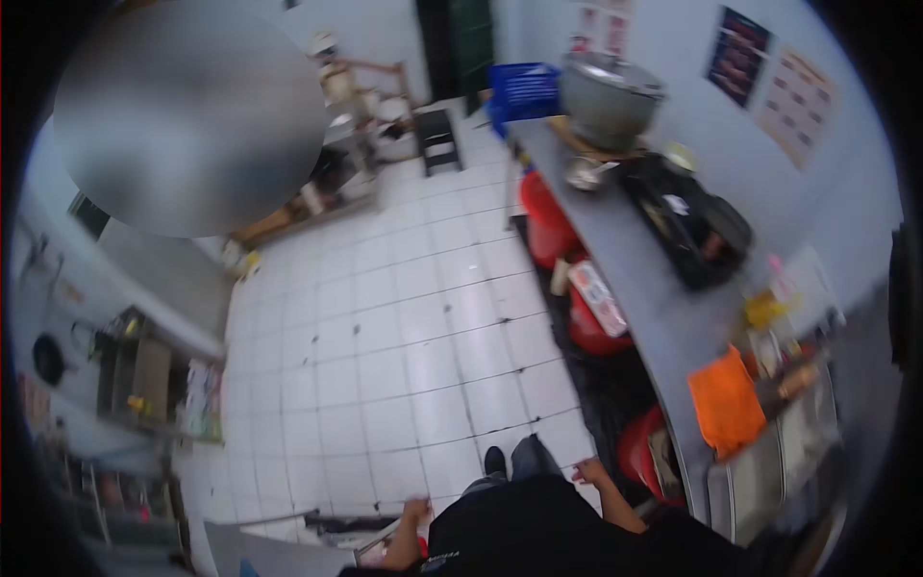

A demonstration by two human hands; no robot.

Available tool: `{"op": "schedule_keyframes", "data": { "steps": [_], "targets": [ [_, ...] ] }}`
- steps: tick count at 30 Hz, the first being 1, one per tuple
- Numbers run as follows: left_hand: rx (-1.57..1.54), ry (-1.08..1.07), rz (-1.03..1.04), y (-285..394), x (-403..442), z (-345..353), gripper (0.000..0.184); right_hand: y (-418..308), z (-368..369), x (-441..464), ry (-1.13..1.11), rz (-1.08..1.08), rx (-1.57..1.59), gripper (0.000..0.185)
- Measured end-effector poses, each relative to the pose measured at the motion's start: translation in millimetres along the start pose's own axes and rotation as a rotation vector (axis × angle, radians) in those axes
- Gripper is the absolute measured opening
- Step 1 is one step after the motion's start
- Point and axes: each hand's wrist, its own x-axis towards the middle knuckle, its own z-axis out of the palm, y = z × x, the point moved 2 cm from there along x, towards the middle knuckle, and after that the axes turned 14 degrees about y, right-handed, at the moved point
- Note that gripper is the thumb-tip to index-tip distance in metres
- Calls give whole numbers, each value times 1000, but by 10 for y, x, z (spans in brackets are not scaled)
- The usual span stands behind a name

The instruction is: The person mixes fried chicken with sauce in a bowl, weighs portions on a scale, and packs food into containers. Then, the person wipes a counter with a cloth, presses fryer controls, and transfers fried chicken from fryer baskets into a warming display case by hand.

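My left hand (416, 509) hangs low beside my dark top (529, 529), its fingers loosely bent with nothing visible in them. It is nearest to a pale panel or surface (274, 553) at the bottom of the view; whether it touches anything there cannot be made out. On the other side, my right hand (591, 472) is held out from my body with its fingers a little apart, and no object shows in it. A red tub (636, 452) under the metal counter (615, 250) is the closest thing to it, with a gap between them.
White floor tiles (385, 337) stretch ahead. On the counter are a large pot (611, 101), a black stove (687, 216), an orange cloth (726, 399) and metal trays (760, 481). A blue crate (524, 91) and black step stool (437, 142) stand farther off. A blurred disc covers the upper left.
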Motion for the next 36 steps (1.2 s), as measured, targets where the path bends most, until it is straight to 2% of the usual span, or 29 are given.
{"op": "schedule_keyframes", "data": {
  "steps": [1,2,3,4,5,7,11,13,16,18,21,23,24,25,26,28,29,30,31,33,36],
  "targets": [
    [-18,-94,-68,-82,636,-231,42,29,57,202,-146,-388,-573,32],
    [-61,56,-19,-39,1146,-665,44,121,117,442,-135,-858,-1082,35],
    [-705,194,-599,101,1561,-1151,35,561,230,745,239,-693,-287,39],
    [-608,378,-476,101,2056,-1426,49,150,155,733,68,-376,-445,38],
    [-672,444,-476,306,2395,-1993,51,-222,96,912,23,-242,-468,37],
    [-742,598,-378,423,3054,-2651,54,-922,66,1364,-8,-200,-473,36],
    [-855,458,-555,510,3725,-3266,64,-2606,57,2345,-76,-249,-429,34],
    [-841,468,-681,392,3877,-3154,62,-3513,30,2835,-83,-250,-371,33],
    [-785,596,-949,176,3857,-2674,59,-4950,47,3570,-99,-233,-281,31],
    [-662,312,-1040,-40,3899,-2180,55,-5952,180,4095,-91,-266,-262,30],
    [-710,120,-1244,-189,3942,-1609,59,-7247,474,4793,-70,-356,-257,29],
    [-792,135,-1369,-259,4222,-1678,61,-8004,716,5077,-56,-417,-267,28],
    [-842,164,-1295,-584,4453,-1930,61,-8339,901,5188,-60,-439,-274,27],
    [-916,164,-1215,-589,4755,-2062,60,-8562,1022,5312,-77,-461,-309,27],
    [-920,277,-1017,-717,5069,-2439,60,-8813,1155,5378,-89,-482,-338,26],
    [-601,637,-1045,-1087,5814,-2960,59,-9072,1698,5525,-186,-497,-414,25],
    [-658,656,-1057,-1297,6226,-3045,57,-9138,1846,5513,-243,-504,-487,25],
    [-626,727,-1018,-1366,6408,-3591,53,-9164,2046,5522,-316,-512,-568,24],
    [-779,995,-971,-1446,6619,-4003,44,-9193,2285,5541,-398,-538,-646,24],
    [-840,1259,-947,-1606,7008,-4723,33,-9258,2646,5574,-558,-638,-818,23],
    [-1129,1177,-974,-1697,7092,-5715,31,-9501,2967,5787,-742,-796,-1040,22]
  ]
}}
